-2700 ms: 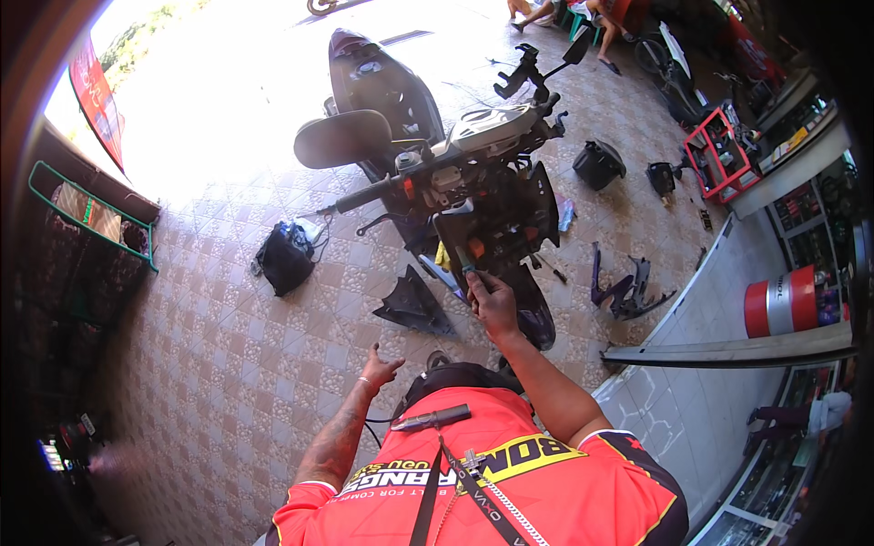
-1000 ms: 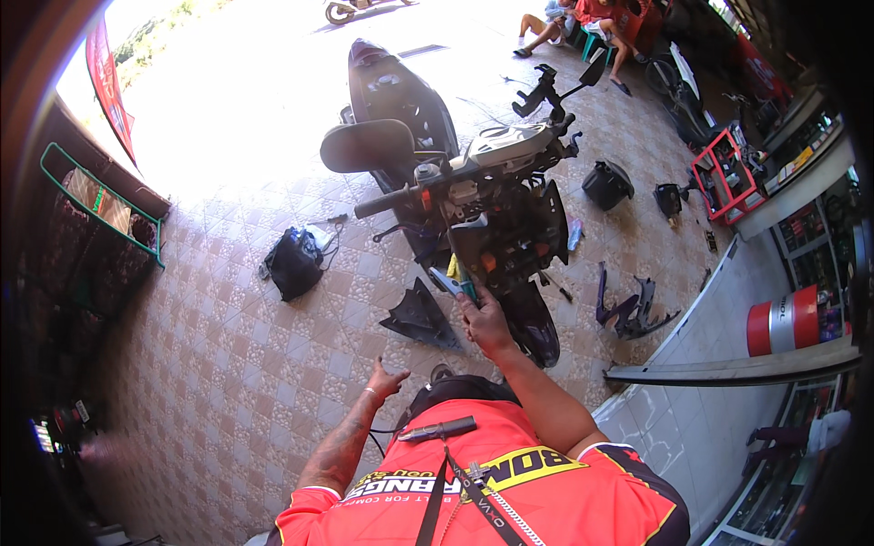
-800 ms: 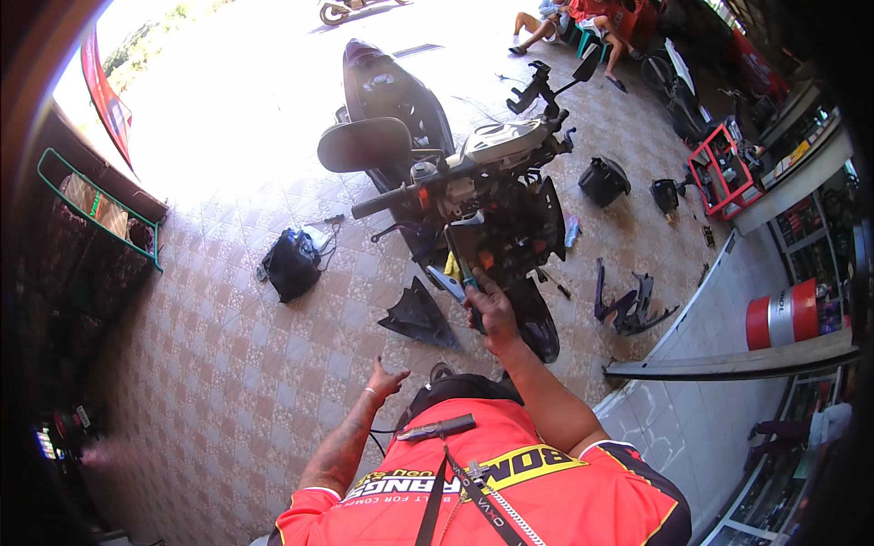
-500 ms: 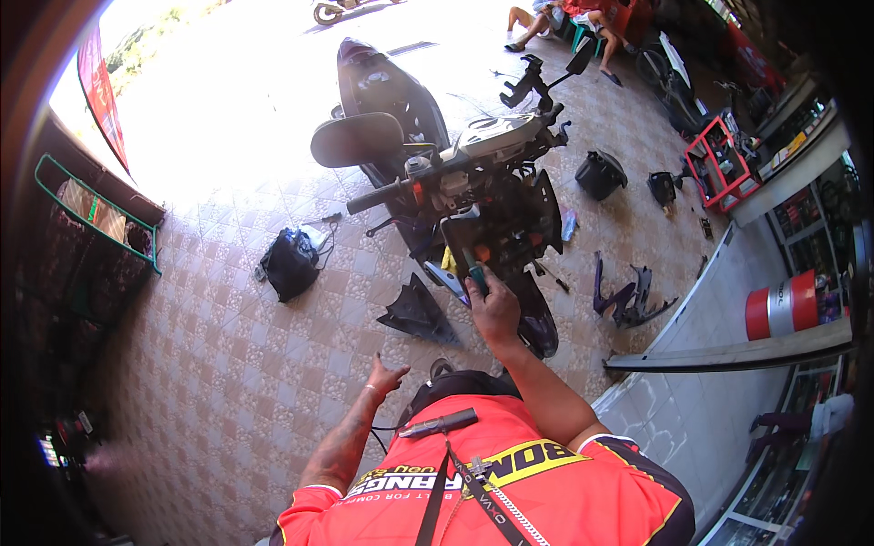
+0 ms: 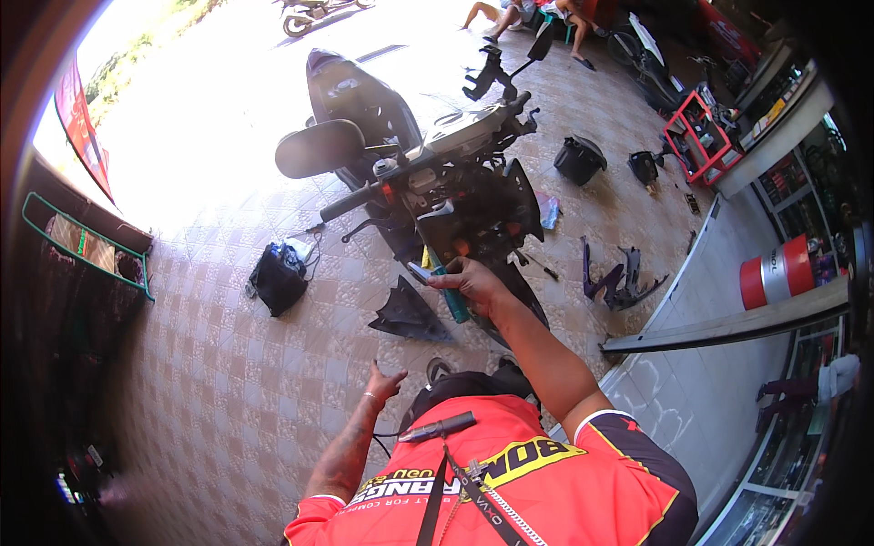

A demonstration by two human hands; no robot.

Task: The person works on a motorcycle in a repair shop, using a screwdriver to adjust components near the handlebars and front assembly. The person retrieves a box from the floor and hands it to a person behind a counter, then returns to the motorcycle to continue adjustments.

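Note:
A partly stripped dark scooter (image 5: 364,91) stands in front of me, its handlebar and inner front parts exposed. My right hand (image 5: 469,282) is closed on a teal-handled tool (image 5: 455,303), perhaps a screwdriver, held upright against the scooter's lower front, beside a light blue-grey panel (image 5: 419,270). My left hand (image 5: 387,382) is open in the air low by my body, fingers apart, holding nothing. A dark triangular panel (image 5: 401,314) lies on the tiles near both hands.
A black bag (image 5: 278,278), bucket (image 5: 580,159) and loose plastic parts (image 5: 624,282) lie on the tiled floor (image 5: 209,364). A green-framed rack (image 5: 86,246) stands left; a red tool cart (image 5: 696,132), red-white drum (image 5: 776,271) and display cases are right. Seated people (image 5: 564,27) are behind.
My right hand has shifted left and turned, with the teal handle now showing below my fingers. The view has shifted a little. My left hand stays open.

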